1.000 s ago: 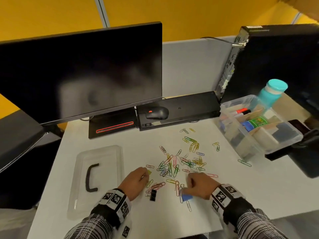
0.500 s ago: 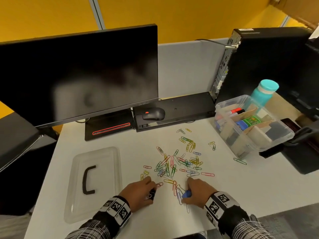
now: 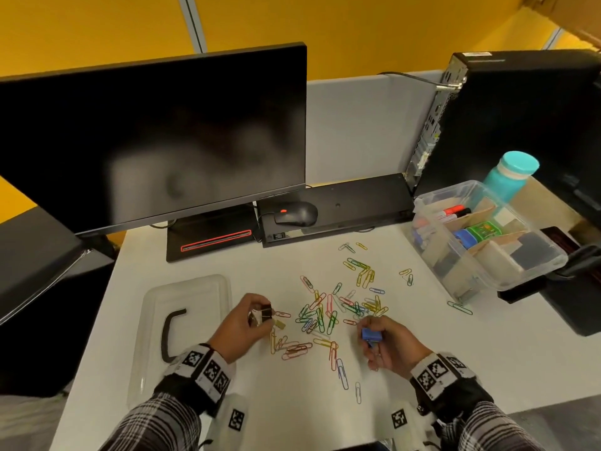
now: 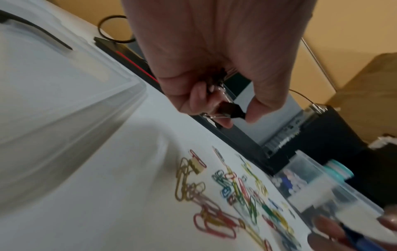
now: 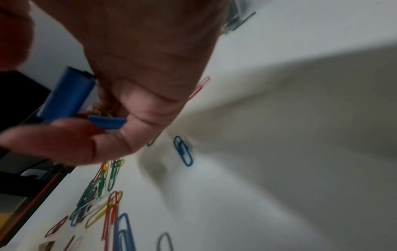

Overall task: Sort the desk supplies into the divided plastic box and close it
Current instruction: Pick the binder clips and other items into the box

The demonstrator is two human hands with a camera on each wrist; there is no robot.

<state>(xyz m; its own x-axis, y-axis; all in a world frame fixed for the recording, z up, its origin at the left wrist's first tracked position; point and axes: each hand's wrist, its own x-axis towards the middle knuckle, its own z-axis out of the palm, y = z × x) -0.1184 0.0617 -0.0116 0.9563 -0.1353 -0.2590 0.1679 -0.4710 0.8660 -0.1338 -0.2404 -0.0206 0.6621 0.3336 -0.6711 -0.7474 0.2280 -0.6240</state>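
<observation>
My left hand [image 3: 252, 320] pinches a black binder clip [image 3: 266, 312] [image 4: 233, 111] just above the desk; more metal clip parts sit inside its curled fingers. My right hand [image 3: 380, 345] holds blue binder clips [image 3: 371, 335] [image 5: 68, 96], lifted off the white desk [image 3: 455, 353]. Between the hands lies a spread of coloured paper clips [image 3: 328, 315], with a small gold binder clip [image 3: 279, 324] near the left hand. The divided clear plastic box [image 3: 507, 271] stands open at the right, holding markers, tape and dark items. Its clear lid [image 3: 182, 323] with a black handle lies flat at the left.
A monitor [image 3: 153, 138] stands behind on the left, with a black mouse [image 3: 296, 213] and a keyboard [image 3: 357, 203] beside its base. A computer tower [image 3: 520, 118] and a teal bottle [image 3: 510, 174] are behind the box. A lone green paper clip [image 3: 460, 308] lies by the box.
Both hands have lifted from the desk, the left with the black binder clip, the right with the blue one. The left hand moved away from the desk's near edge.
</observation>
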